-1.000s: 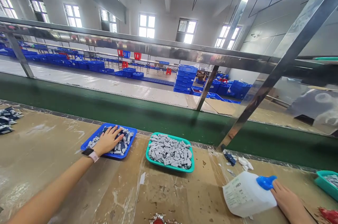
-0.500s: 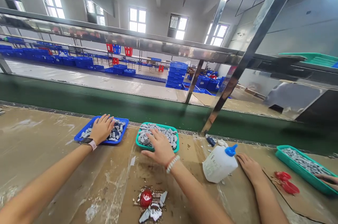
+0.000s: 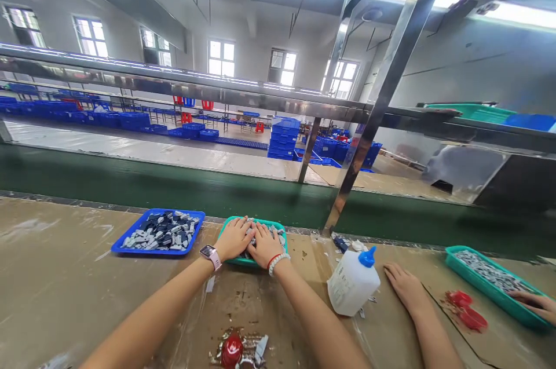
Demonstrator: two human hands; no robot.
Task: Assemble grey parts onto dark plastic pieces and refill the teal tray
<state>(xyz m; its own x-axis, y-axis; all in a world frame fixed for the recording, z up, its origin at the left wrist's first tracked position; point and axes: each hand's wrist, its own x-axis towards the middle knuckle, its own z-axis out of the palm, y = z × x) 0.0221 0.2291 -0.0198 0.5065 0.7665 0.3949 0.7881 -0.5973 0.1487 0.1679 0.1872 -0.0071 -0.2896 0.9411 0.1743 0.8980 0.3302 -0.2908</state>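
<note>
My left hand (image 3: 234,240), with a watch on its wrist, lies over the left part of a teal tray (image 3: 247,262) of small grey plastic-looking pieces (image 3: 278,234). Beside it my right hand (image 3: 263,246) rests on the same pieces, fingertips close to the left hand's. The fingers of both hands are stretched out over the heap; what lies under the palms is hidden. To the left stands a blue tray (image 3: 150,252) heaped with light grey and dark navy pieces (image 3: 167,230), with no hand on it.
A white bottle with a blue cap (image 3: 354,282) stands right of my hands. A red cap-like dish (image 3: 232,349) sits in a wet patch near me. A co-worker's hands (image 3: 403,285) are at the right, one at another teal tray (image 3: 490,291). A metal post (image 3: 343,201) rises behind.
My left hand has moved right, from the blue tray to the teal tray. My right hand has settled onto the pieces there. The view has tilted upward.
</note>
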